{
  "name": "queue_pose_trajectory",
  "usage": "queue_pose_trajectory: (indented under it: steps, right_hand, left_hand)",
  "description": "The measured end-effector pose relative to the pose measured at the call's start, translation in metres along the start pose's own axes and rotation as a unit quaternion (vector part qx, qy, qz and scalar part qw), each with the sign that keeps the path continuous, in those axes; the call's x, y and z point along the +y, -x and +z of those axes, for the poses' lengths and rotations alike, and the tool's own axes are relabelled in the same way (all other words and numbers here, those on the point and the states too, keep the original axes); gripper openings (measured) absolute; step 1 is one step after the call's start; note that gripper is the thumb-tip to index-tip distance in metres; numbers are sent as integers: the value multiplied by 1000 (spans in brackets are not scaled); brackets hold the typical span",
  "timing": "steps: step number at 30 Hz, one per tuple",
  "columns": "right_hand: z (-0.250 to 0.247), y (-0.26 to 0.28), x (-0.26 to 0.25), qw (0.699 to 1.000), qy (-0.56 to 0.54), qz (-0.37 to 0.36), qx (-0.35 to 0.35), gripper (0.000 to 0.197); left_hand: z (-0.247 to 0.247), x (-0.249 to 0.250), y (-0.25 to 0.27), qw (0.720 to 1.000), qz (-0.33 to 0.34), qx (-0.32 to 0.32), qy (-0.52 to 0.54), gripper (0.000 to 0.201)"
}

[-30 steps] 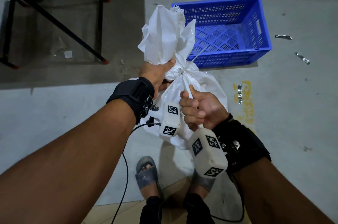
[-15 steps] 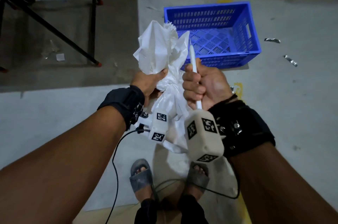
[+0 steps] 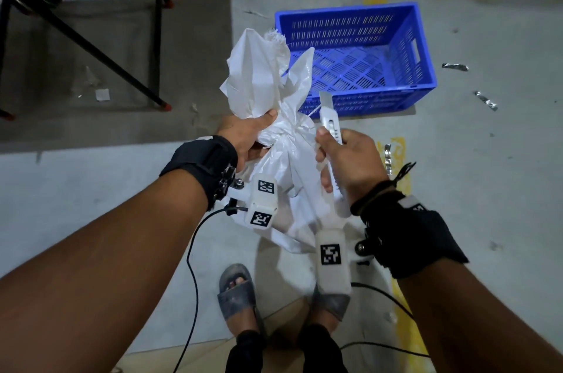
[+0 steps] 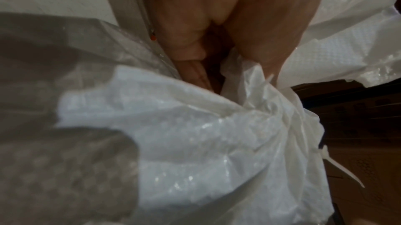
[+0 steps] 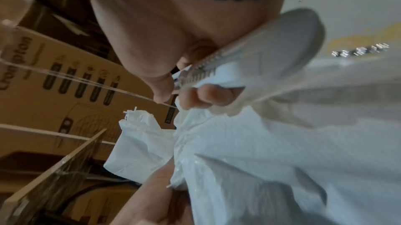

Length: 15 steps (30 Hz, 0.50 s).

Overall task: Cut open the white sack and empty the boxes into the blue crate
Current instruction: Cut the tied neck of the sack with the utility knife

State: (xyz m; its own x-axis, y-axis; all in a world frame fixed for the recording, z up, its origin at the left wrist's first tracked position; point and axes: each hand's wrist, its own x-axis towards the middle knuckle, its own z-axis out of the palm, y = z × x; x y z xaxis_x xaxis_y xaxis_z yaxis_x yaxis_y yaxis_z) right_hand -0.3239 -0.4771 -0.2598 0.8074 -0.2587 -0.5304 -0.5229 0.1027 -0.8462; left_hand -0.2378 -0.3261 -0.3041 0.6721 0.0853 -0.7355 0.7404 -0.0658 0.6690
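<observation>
The left hand [image 3: 246, 135] is gripping the white sack [image 3: 283, 159] at its tied neck above the floor; the right hand [image 3: 350, 165] is clutching a utility knife [image 3: 329, 121]. The woven plastic looks soft, slippery; the blue crate [image 3: 423, 68] is waiting nearby

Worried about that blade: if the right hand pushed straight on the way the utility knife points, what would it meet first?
Probably the blue crate: in the head view the right hand aims the utility knife up past the white sack, toward the crate's near wall. Depth is unclear.

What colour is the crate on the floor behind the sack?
Blue, with slotted walls and base; the crate shows best in the head view.
</observation>
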Motion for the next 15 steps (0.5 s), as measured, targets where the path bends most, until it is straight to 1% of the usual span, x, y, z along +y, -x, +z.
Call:
queue_pose_trajectory:
  steps: [2,4,7,9,11,14,15]
  right_hand:
    - [0,-8,-7,998,48,-28,24,32]
    - [2,-15,-11,998,45,-27,40,29]
    - [11,-24,-14,999,40,11,7,26]
    - [16,-28,-16,998,56,28,-17,25]
    - [20,-30,-18,998,57,30,-25,22]
    - [23,-32,-19,997,62,26,-23,17]
    - [23,-32,-19,997,65,21,-21,17]
  left_hand:
    - [-1,-1,1,1000,-6,0,-2,50]
    - [-2,-1,4,1000,-6,-4,-2,48]
    - [-3,-4,7,1000,2,-6,-4,40]
    - [-6,-6,8,1000,9,-6,-3,41]
    - [-10,-8,7,1000,10,-10,1,41]
    - [-14,-8,10,1000,6,-26,7,27]
    - [-15,-6,11,1000,8,-27,8,26]
